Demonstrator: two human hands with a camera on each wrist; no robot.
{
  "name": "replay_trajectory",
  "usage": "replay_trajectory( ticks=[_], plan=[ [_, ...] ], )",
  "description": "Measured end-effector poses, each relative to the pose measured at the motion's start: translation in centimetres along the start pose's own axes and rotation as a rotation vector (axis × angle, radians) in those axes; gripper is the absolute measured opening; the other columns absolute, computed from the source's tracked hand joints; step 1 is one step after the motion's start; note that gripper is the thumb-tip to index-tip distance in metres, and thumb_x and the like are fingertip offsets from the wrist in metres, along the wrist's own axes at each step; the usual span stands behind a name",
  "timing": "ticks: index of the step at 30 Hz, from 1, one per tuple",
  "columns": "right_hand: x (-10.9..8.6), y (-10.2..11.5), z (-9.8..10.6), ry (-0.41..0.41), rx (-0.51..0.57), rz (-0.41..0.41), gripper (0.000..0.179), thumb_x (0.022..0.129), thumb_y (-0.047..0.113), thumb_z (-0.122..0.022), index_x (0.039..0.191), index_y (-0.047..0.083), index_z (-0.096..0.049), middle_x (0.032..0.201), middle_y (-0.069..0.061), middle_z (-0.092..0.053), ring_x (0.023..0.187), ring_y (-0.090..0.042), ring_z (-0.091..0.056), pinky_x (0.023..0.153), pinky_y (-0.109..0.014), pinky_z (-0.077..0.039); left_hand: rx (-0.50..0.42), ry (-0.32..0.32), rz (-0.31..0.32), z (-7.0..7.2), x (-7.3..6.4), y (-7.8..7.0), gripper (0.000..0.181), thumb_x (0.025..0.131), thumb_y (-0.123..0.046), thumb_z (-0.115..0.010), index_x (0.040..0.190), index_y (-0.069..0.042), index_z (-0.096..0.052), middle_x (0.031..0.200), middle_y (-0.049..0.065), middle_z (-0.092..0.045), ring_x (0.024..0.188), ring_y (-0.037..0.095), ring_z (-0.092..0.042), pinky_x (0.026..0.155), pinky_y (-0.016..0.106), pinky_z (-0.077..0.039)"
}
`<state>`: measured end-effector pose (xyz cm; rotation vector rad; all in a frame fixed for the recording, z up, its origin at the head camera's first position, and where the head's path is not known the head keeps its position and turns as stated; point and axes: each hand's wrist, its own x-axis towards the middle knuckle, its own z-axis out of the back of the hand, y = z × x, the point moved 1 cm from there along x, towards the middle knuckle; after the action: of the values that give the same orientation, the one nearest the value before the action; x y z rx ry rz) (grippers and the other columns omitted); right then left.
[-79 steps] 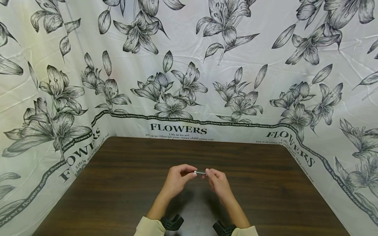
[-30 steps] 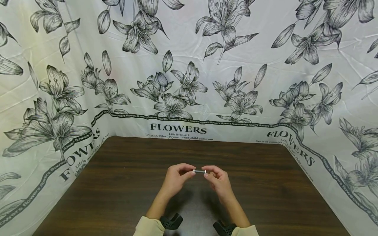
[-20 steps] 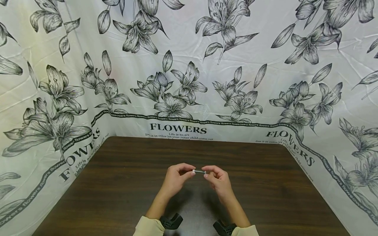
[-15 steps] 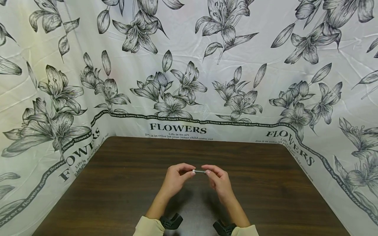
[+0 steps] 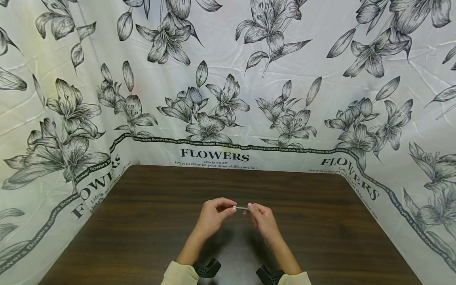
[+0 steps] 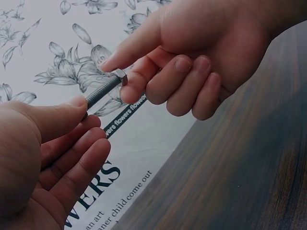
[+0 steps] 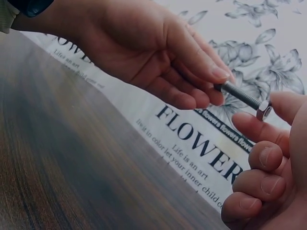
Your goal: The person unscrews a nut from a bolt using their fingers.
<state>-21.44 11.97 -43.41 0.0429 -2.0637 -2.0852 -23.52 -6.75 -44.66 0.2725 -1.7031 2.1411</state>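
Note:
A grey threaded bolt point(image 5: 241, 208) is held level between both hands above the table. My left hand point(image 5: 211, 217) pinches one end of it between thumb and forefinger, hiding most of that end. At the opposite end sits a shiny hex nut point(image 7: 263, 110), its face turned toward the right palm in the right wrist view. The thumb and forefinger of my right hand point(image 5: 265, 222) pinch this nut, with the other fingers curled below. Bare thread on the bolt point(image 6: 102, 94) shows between the two hands in the left wrist view.
The dark wood-grain table point(image 5: 160, 190) lies under both hands. A white cloth point(image 5: 228, 47) with black flower prints and lettering hangs along its back and sides. Each wrist carries a black camera mount point(image 5: 208, 268), beside a pale sleeve.
The right fingertips parted from the nut and then came back onto it, the thumb shifting over its end. My left hand keeps its grip on the bolt, almost unmoved.

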Motion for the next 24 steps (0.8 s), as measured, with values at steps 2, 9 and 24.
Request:
replay_trajectory(
  ticks=[2, 9, 24],
  plan=[
    [0.0, -0.1, 0.0, 0.014, 0.010, 0.002, 0.036, 0.102, 0.013, -0.050, 0.092, -0.020, -0.059, 0.051, 0.001, -0.037, 0.042, -0.005, -0.033, 0.043, -0.019, -0.029, -0.002, -0.002, -0.002, 0.0, 0.0, 0.0, 0.012, 0.083, -0.009, -0.077, 0.095, -0.009, -0.075, 0.086, 0.000, -0.072, 0.074, 0.014, -0.067, 0.068, 0.027, -0.055],
    [0.2, -0.3, 0.1, 0.023, 0.048, 0.024, 0.025, 0.100, 0.008, -0.054, 0.092, -0.014, -0.062, 0.052, 0.002, -0.037, 0.042, -0.004, -0.033, 0.042, -0.019, -0.028, -0.013, -0.007, -0.017, 0.1, 0.1, 0.5, 0.013, 0.083, -0.008, -0.077, 0.096, -0.009, -0.075, 0.086, 0.001, -0.072, 0.073, 0.014, -0.067, 0.067, 0.029, -0.056],
    [1.1, -3.2, 0.7, 0.011, 0.083, 0.120, 0.020, 0.094, 0.009, -0.063, 0.107, -0.007, -0.065, 0.057, 0.004, -0.040, 0.043, -0.006, -0.033, 0.040, -0.019, -0.027, -0.018, -0.001, 0.026, 0.4, 0.2, 0.4, 0.014, 0.084, -0.007, -0.076, 0.096, -0.013, -0.075, 0.087, -0.003, -0.071, 0.074, 0.015, -0.068, 0.068, 0.030, -0.056]
  ],
)
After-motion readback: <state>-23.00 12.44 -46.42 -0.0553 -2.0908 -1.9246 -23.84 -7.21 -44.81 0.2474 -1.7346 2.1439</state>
